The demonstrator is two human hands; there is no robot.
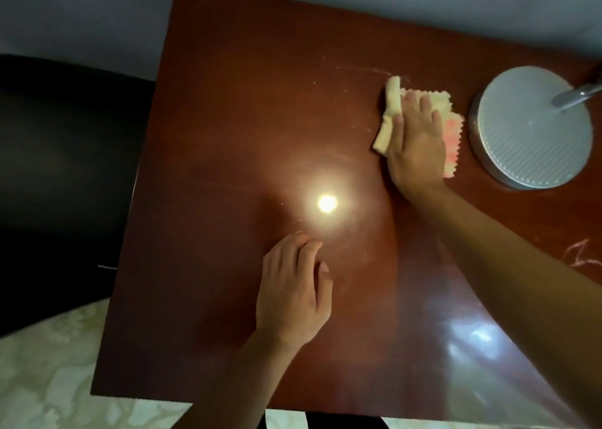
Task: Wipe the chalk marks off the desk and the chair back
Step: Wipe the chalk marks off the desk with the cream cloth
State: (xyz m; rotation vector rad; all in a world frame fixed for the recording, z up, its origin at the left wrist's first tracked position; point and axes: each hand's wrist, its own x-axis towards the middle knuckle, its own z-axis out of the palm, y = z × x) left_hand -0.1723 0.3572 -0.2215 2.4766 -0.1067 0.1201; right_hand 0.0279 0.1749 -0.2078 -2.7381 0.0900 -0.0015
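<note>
Head view, looking straight down: the person's right hand point(415, 142) lies flat on a folded cloth point(392, 111), fingers straight and spread, pressing it onto the desk point(260, 103) at about two o'clock. The cloth is soft and cream-coloured, with a zigzag-cut edge and a pink patch showing beside the hand. A faint whitish chalk arc point(368, 69) curves just beyond the cloth's far end, and pink chalk scribbles point(578, 255) sit near the desk's edge at four o'clock. The left hand point(293, 293) rests on the desk at six o'clock, fingers loosely bent, holding nothing. The desk is glossy reddish-brown wood, square-cornered, with a bright lamp glare point(326, 203) at its centre. A round, ribbed grey metal lamp base point(527, 129) stands just beside the cloth at three o'clock. A dark chair point(65, 168) sits off the desk at nine o'clock.
</note>
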